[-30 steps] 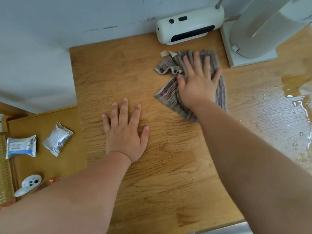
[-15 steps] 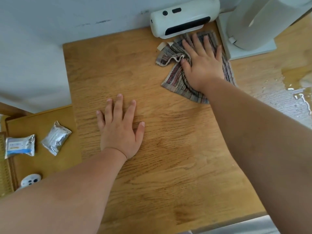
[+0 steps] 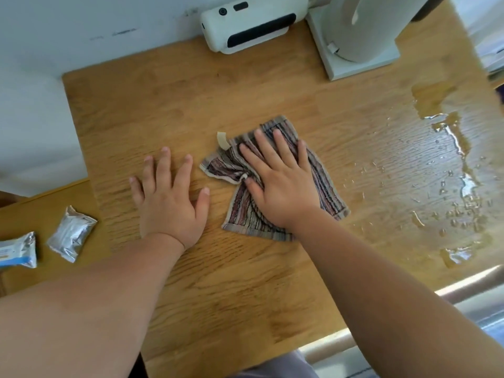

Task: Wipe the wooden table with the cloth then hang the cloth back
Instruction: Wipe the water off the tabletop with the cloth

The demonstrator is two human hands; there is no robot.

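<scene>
Cloth (image 3: 240,211) sits mid-surface in the head view, pinned under the right hand (image 3: 281,184). Palm is down, fingers straight and spread, with no pinch or curl round the fabric. Reads as a wiping press: spread fingers load more of the cloth onto the wood. Left hand (image 3: 169,203) lies flat on the bare surface (image 3: 245,85) just beside the cloth's left corner. It isn't touching the cloth, its fingers are straight and it holds nothing; likely a brace while leaning over. Hands are apart, side by side.

Cloth look: small, roughly square, thin stripes in grey, brown and dull red, pale hem. Left part is bunched into folds by the thumb; right and near edges lie flat. Beige hanging loop (image 3: 223,140) sticks out at the far left corner, presumably for hanging it up later.

Spilled water (image 3: 461,186) pools and beads on the right side of the surface, apart from the cloth's right edge. My read: wiping is under way, wet zone not yet done, hang-back not started. Back edge carries a white device (image 3: 251,23) and a white stand base (image 3: 354,58). Two foil packets (image 3: 71,233) lie on a lower ledge at left.
</scene>
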